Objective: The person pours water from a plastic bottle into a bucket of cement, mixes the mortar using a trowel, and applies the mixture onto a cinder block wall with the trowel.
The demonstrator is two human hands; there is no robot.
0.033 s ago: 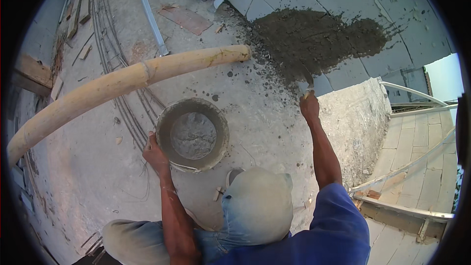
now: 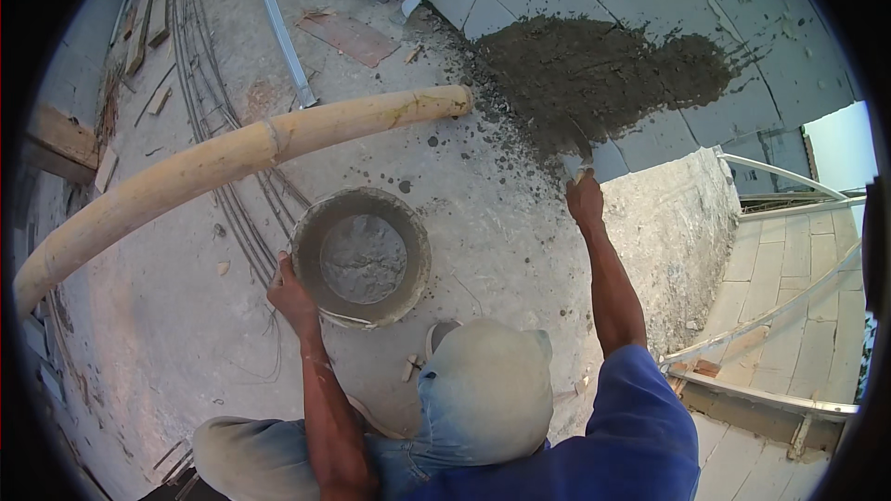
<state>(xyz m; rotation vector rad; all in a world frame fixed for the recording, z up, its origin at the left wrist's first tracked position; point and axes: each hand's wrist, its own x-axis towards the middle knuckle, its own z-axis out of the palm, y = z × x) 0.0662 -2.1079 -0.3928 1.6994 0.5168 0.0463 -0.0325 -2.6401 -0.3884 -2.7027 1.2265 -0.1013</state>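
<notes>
The right hand [image 2: 585,202] is closed around the handle of a trowel [image 2: 574,165], whose pale blade is only partly visible at the lower edge of a dark patch of wet mortar [image 2: 603,74]. The patch spreads unevenly over the grey block wall [image 2: 807,65], with splashes around its margins. The left hand [image 2: 294,297] is partly curled, its fingers at the left rim of a round bucket [image 2: 418,264]; whether it grips the rim or merely rests there cannot be told. The bucket stands upright on the rough concrete floor [image 2: 501,250], in front of the person's knees, and contains grey mix [image 2: 364,258]; its inner wall is coated with residue. A curved bamboo pole [image 2: 186,174] extends beyond the bucket, crossing above several thin dark rods [image 2: 188,74] on the floor. A metal channel [image 2: 278,28] ends just beside the pole. A flat reddish board [image 2: 351,40] lies farther off, near the foot of the wall.
</notes>
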